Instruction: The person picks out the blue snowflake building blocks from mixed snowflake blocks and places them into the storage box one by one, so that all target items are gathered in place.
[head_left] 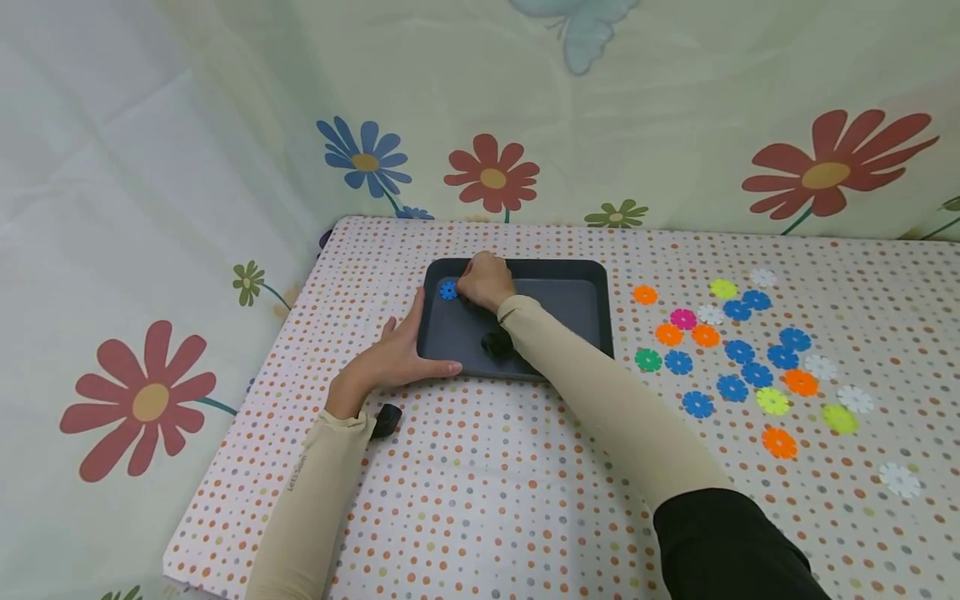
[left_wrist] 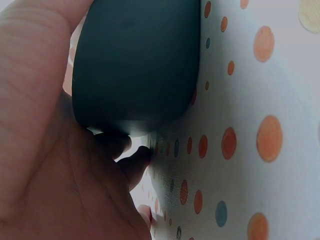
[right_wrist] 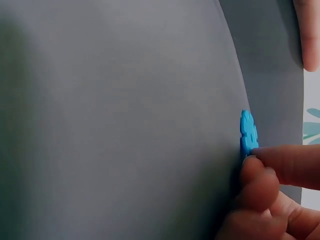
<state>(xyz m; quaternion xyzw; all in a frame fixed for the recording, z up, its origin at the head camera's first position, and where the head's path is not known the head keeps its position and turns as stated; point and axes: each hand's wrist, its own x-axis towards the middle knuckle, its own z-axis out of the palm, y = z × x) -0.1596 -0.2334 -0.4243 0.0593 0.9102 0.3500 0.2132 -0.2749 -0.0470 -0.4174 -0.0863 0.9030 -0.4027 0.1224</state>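
Observation:
A dark grey baking tray (head_left: 555,317) lies on the dotted tablecloth. Inside its far left corner, my right hand (head_left: 487,282) pinches a blue notched flower-shaped disc (head_left: 447,290) between thumb and finger. In the right wrist view that blue disc (right_wrist: 247,131) shows nearly edge-on, close to the tray wall (right_wrist: 270,65). My left hand (head_left: 397,350) rests against the tray's near left corner, fingers straight along the left side and thumb on the near rim. The left wrist view has the tray's outside corner (left_wrist: 137,65) beside the palm.
Right of the tray, several loose discs lie scattered, among them a green disc (head_left: 648,360), a pink disc (head_left: 683,319), an orange disc (head_left: 780,442) and a white disc (head_left: 899,480). A flower-printed curtain (head_left: 645,150) hangs behind the table.

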